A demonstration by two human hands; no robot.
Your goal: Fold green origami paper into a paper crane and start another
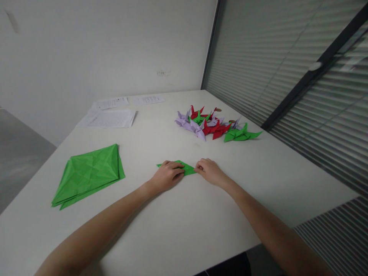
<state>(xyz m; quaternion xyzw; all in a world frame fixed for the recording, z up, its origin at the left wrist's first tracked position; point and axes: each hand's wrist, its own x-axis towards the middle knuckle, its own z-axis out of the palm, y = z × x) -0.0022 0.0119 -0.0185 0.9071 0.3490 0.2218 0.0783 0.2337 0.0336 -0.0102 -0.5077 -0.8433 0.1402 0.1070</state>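
Note:
A small folded piece of green paper (189, 170) lies on the white table between my hands. My left hand (168, 175) rests over its left part, fingers bent and pressing it down, with a green tip showing past the knuckles. At the paper's right corner, my right hand (211, 171) pinches the point with curled fingers. Further left sits a stack of creased green sheets (89, 172). Beyond my hands is a cluster of folded paper figures, among them purple (197, 128), red (217, 129) and green (240, 133) ones.
Printed white papers (110, 118) lie at the back left of the table (161, 226). A plain wall (115, 46) stands behind it. Window blinds (258, 57) run along the right side, close to the table's edge.

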